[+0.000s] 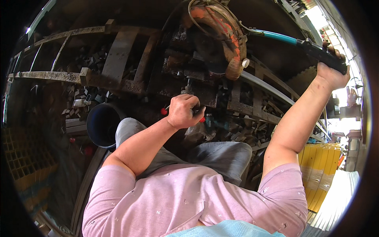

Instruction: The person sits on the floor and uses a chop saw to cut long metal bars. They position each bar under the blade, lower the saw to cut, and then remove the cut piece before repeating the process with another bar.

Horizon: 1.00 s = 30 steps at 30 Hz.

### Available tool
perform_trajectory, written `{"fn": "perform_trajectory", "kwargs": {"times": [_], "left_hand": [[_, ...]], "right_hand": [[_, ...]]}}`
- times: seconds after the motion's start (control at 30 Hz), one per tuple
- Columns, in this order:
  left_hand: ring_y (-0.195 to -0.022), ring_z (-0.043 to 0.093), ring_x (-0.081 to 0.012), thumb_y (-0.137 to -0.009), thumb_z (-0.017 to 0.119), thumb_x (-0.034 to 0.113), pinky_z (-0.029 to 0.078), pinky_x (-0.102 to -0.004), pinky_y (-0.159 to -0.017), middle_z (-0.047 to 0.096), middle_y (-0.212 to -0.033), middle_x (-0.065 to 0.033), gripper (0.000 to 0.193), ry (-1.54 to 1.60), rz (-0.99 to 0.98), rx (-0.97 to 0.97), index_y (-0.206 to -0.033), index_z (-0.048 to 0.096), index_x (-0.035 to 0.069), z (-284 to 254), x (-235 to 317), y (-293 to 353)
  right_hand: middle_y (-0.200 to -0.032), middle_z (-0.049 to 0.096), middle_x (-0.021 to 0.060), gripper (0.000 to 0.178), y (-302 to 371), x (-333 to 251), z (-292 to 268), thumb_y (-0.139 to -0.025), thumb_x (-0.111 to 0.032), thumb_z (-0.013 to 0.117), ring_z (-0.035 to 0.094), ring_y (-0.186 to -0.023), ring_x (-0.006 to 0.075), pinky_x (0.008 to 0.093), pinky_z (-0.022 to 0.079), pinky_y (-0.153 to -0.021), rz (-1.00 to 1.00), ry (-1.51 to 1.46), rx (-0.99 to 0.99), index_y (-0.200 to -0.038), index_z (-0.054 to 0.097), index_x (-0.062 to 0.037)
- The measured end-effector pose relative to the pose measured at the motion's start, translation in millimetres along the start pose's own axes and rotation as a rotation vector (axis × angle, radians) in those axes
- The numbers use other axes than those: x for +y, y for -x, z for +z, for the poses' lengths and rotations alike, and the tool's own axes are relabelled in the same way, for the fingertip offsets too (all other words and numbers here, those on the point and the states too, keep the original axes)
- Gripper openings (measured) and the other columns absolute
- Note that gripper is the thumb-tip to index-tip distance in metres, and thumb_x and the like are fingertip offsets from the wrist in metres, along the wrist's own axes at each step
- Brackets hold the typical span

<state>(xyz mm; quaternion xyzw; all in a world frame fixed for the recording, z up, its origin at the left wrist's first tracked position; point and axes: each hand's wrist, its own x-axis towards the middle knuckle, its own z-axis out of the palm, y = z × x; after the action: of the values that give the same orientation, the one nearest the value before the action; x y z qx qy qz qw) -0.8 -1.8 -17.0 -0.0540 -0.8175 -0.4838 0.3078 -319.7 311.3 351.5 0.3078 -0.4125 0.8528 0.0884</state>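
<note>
My right hand (pixel 333 73) is wrapped round the black grip (pixel 320 55) at the end of a teal lever arm (pixel 276 37). That lever runs left to a cut-off saw, whose worn orange blade guard (pixel 229 33) arches over a dark machine bed. In front of the bed, my left hand (pixel 182 112) is closed on the vise handle, a crank with a red knob (pixel 164 111) showing on one side and another red knob (pixel 202 119) on the other. A threaded screw (pixel 188 85) leads from it into the vise. A pale metal bar (pixel 272 87) extends right from beneath the guard.
A dark blue bucket (pixel 91 125) stands left of my knee. Small metal offcuts (pixel 81 102) lie heaped under a steel roller frame (pixel 55 76) at left. Stacked square tubes (pixel 25 158) fill the lower left; wrapped yellow bars (pixel 318 168) are at right.
</note>
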Motion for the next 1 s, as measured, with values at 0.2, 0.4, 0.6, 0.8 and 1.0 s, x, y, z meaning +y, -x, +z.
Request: {"fn": "perform_trajectory", "kwargs": {"times": [0.2,0.4,0.6,0.8,1.0], "left_hand": [[-0.064,0.066,-0.0332,-0.074,0.083,0.014,0.053,-0.0434,-0.058,0.065,-0.068,-0.0091,0.025,0.000,0.008,0.006,-0.069,0.060,0.008,-2,2,-1],[-0.064,0.066,-0.0334,-0.075,0.083,0.014,0.053,-0.0439,-0.058,0.065,-0.068,-0.0093,0.025,-0.009,0.008,0.009,-0.069,0.059,0.009,-2,1,-1],[-0.063,0.066,-0.0334,-0.074,0.084,0.015,0.053,-0.0437,-0.057,0.065,-0.068,-0.0098,0.024,-0.023,-0.004,0.004,-0.069,0.061,0.009,-2,3,0],[-0.064,0.066,-0.0331,-0.073,0.085,0.017,0.054,-0.0435,-0.058,0.065,-0.068,-0.0095,0.025,-0.038,-0.016,0.033,-0.069,0.061,0.009,-2,6,-1],[-0.065,0.067,-0.0328,-0.073,0.086,0.019,0.053,-0.0431,-0.059,0.065,-0.068,-0.0086,0.028,-0.048,-0.056,0.034,-0.069,0.060,0.009,-1,8,3]], "right_hand": [[-0.085,0.062,0.0218,0.051,9,5,13,-0.099,-0.039,0.033,0.064,-0.089,0.0444,0.0737,0.049,-0.100,-0.031,0.012,0.089,-0.089,0.063,0.0007],[-0.082,0.063,0.0227,0.051,8,6,16,-0.099,-0.039,0.033,0.065,-0.087,0.0439,0.0735,0.052,-0.098,-0.048,0.053,0.158,-0.085,0.062,0.0003],[-0.080,0.064,0.0194,0.051,11,5,14,-0.098,-0.039,0.032,0.067,-0.085,0.0427,0.0738,0.052,-0.097,-0.070,0.063,0.202,-0.081,0.063,-0.0021],[-0.081,0.066,0.0204,0.054,24,7,-10,-0.098,-0.040,0.031,0.069,-0.083,0.0423,0.0754,0.053,-0.097,-0.115,0.044,0.274,-0.081,0.066,-0.0026],[-0.101,0.064,0.0312,0.042,-25,19,37,-0.095,-0.033,0.035,0.069,-0.092,0.0530,0.0814,0.050,-0.096,-0.146,0.154,0.236,-0.101,0.053,0.0044]]}}
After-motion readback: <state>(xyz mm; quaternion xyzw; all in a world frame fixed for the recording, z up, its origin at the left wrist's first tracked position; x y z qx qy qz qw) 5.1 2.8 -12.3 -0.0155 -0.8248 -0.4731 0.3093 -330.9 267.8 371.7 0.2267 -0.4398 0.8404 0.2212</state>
